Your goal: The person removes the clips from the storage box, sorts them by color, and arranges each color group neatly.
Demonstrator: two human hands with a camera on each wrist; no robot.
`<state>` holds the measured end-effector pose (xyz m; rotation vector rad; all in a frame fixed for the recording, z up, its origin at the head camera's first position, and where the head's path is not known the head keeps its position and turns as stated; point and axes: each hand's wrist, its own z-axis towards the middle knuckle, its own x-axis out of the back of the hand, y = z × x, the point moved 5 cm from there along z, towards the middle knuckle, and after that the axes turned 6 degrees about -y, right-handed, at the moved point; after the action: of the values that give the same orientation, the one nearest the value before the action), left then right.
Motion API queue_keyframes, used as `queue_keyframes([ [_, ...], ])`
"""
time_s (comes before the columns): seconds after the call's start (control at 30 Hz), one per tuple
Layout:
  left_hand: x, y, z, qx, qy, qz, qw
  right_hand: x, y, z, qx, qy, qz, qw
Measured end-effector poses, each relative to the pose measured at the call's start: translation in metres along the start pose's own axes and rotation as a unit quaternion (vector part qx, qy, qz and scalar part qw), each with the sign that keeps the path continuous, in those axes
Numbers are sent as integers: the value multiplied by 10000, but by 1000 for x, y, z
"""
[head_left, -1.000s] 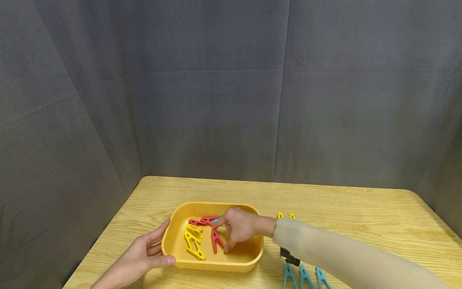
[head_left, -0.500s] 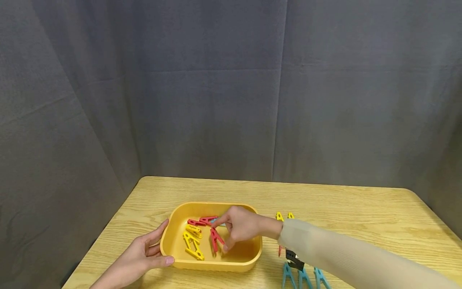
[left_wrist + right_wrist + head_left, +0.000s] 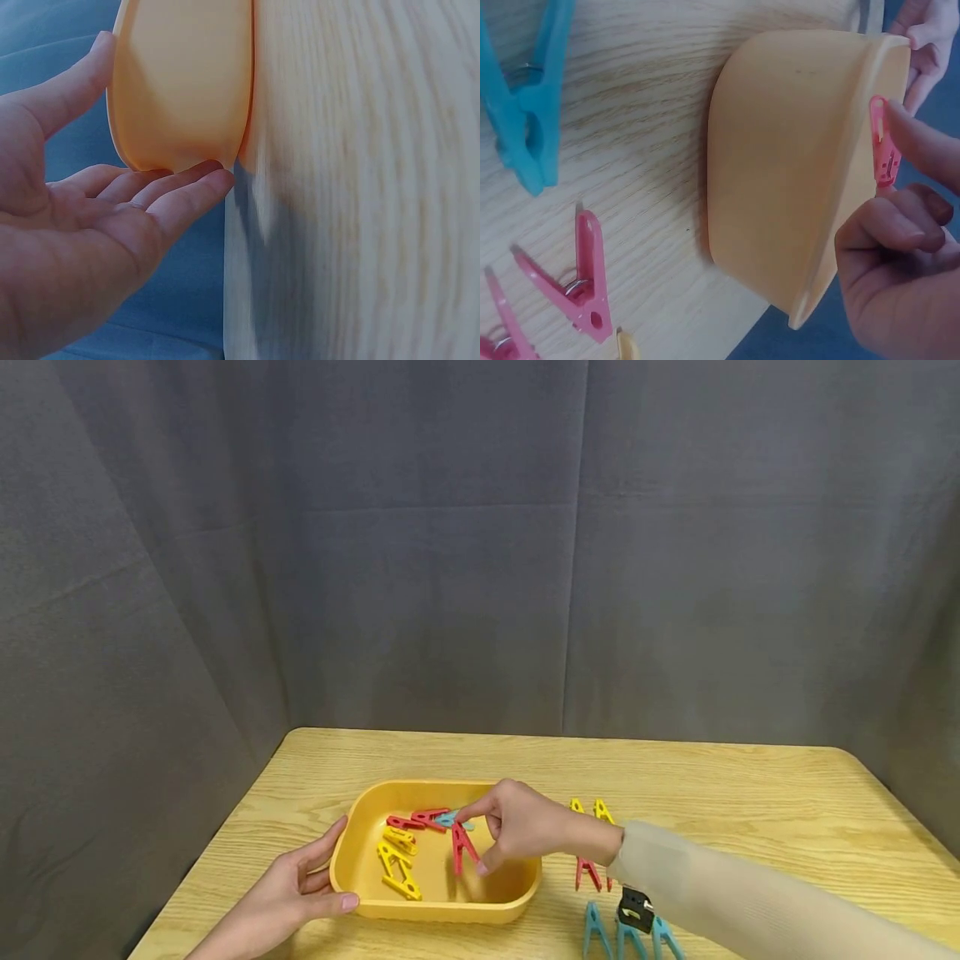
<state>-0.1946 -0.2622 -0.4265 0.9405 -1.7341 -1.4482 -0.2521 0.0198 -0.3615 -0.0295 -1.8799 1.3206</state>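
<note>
Red clothespin (image 3: 462,847) now higher in right hand (image 3: 525,827), above tray (image 3: 435,906)

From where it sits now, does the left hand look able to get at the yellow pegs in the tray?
Probably yes. The left hand rests open against the tray at its outer left wall, holding nothing. The yellow pegs lie just inside that wall, uncovered. The right hand, pinching a red peg, is farther right.
</note>
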Motion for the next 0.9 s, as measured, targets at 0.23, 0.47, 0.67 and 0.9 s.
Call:
queue_keyframes([
  [0.23,0,0,1,149,87,-26,9998,9,-1,-17,-91,194,42,9998],
  [0.47,2,0,0,171,104,4,9998,15,4,-36,-406,406,491,9971],
  [0.67,2,0,-1,153,100,10,9998,20,4,-50,-428,592,476,9962],
  [0.9,2,1,-1,187,135,153,9996,23,5,-66,-241,673,293,9970],
])
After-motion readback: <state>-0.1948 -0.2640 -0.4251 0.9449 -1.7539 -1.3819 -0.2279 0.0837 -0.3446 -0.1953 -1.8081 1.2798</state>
